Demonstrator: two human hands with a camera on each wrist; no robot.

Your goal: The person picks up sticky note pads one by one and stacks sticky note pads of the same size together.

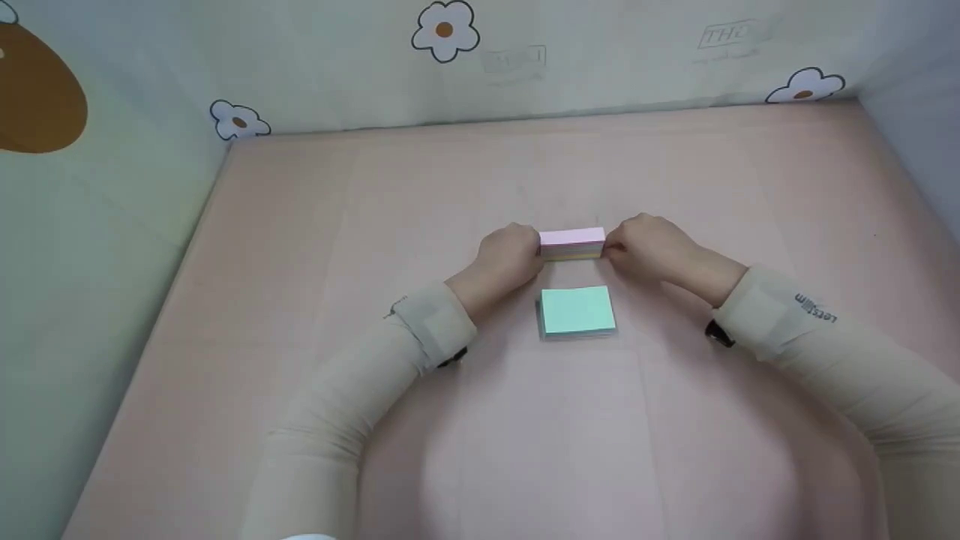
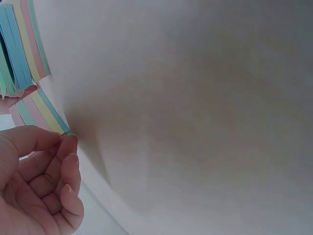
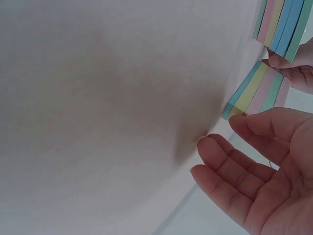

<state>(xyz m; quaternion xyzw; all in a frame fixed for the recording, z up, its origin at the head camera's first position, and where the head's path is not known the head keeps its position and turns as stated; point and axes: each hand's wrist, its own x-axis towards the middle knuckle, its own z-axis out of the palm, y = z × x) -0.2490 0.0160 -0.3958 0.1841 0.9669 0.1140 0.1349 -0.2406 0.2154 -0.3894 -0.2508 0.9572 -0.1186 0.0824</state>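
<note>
A stack of sticky notes [image 1: 572, 238] with a pink top and several coloured layers stands between both hands. At its left end the left hand [image 1: 510, 255] pinches a lower corner by the blue layer; the left wrist view shows thumb and forefinger meeting there, the other fingers loosely curled. Against the right end rests the right hand [image 1: 651, 244]. In the right wrist view its thumb [image 3: 264, 125] lies at the layered edge, while the other fingers stand loosely bent and apart from it. Nearer the person lies a second sticky note stack [image 1: 577, 310], mint green on top.
Both stacks lie on a pale pink table surface [image 1: 540, 427]. A light wall with flower prints [image 1: 445, 31] rises behind it, and side walls stand at left and right. Beige sleeves [image 1: 375, 382] cover both arms, with small dark devices [image 1: 720, 334] at the wrists.
</note>
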